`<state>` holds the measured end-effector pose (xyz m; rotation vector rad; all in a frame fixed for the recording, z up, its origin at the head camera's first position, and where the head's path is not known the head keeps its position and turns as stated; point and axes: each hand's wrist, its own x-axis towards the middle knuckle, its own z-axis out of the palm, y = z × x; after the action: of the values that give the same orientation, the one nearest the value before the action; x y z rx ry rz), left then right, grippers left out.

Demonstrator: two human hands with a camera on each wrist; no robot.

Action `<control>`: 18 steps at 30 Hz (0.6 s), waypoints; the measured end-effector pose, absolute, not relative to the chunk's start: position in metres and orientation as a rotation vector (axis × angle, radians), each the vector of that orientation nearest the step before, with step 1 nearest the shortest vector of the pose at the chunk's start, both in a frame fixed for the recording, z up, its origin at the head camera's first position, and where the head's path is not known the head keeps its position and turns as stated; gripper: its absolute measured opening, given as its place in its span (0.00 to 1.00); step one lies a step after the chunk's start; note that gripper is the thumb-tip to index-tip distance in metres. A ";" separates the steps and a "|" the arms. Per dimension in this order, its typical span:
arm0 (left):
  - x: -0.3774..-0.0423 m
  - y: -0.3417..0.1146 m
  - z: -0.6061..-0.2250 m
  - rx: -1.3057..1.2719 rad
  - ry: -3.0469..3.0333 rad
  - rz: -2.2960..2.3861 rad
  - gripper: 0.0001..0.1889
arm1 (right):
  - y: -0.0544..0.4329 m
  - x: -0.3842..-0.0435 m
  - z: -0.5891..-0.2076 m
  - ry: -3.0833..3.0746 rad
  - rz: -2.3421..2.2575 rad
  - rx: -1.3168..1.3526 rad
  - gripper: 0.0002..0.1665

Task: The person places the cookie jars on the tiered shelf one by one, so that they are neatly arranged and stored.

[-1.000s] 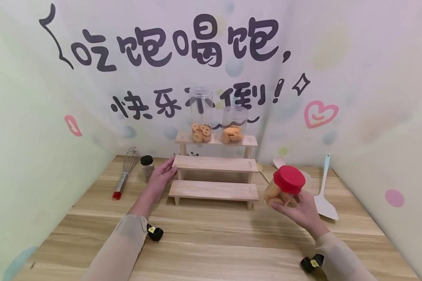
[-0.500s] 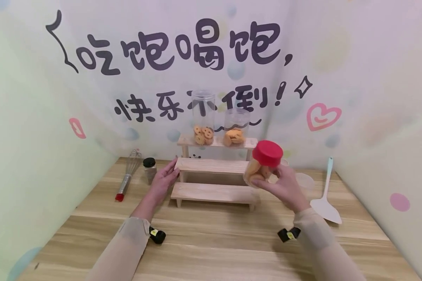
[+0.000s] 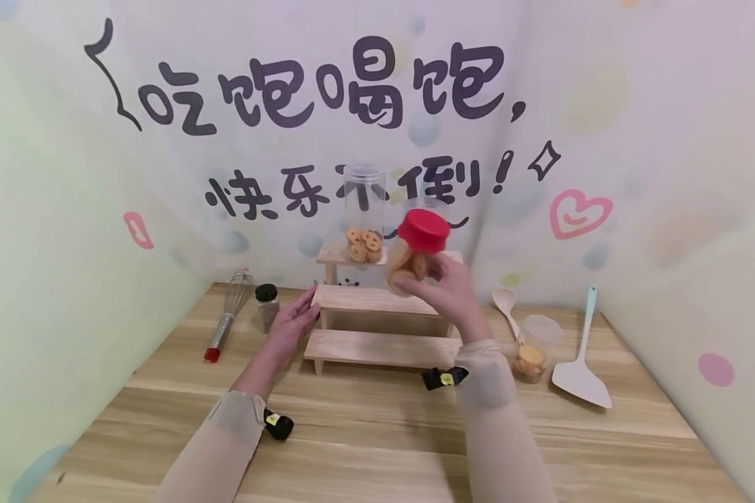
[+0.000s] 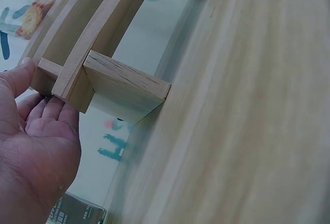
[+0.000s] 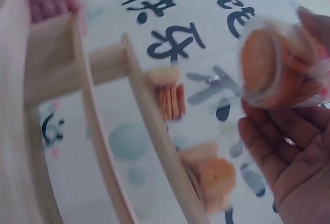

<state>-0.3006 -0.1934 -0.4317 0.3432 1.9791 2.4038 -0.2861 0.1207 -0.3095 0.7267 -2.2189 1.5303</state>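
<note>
A three-step wooden stand (image 3: 377, 346) is on the wood-grain table. At the left end of its middle step, my left hand (image 3: 292, 323) holds the board, with the thumb on one side and the fingers under the edge, as the left wrist view shows. My right hand (image 3: 454, 293) grips a clear cookie jar (image 3: 405, 271) with a red lid, tilted and raised in front of the top step. Round cookies fill the jar (image 5: 273, 66) in the right wrist view. A tall clear jar (image 3: 365, 223) with cookies stands on the top step. A shorter jar (image 5: 211, 180) beside it is mostly hidden in the head view.
Left of the stand lie a whisk (image 3: 226, 318) and a black-lidded spice jar (image 3: 267, 307). On the right are a spoon (image 3: 506, 307), a small clear tub (image 3: 530, 360) of cookies and a white spatula (image 3: 581, 381). A printed curtain (image 3: 377, 140) hangs behind.
My right hand has carried the red-lidded jar left and up, from beside the stand to in front of the top step. The left hand stays at the middle step.
</note>
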 end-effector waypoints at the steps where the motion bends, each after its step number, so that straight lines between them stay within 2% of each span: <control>1: -0.301 -0.194 -0.432 0.340 1.978 2.406 0.32 | 0.114 -0.288 -0.309 -2.233 1.556 0.725 0.27; 10: -0.303 -0.193 -0.431 0.375 1.990 2.392 0.33 | 0.072 -0.303 -0.328 -2.382 1.499 0.748 0.34; 18: -0.301 -0.195 -0.431 0.354 1.984 2.391 0.33 | 0.061 -0.311 -0.343 -2.339 1.532 0.791 0.31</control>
<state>-0.3014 -0.1954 -0.4313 0.3538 1.9840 2.3909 -0.3105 0.0613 -0.3434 0.7914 -2.3386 1.5318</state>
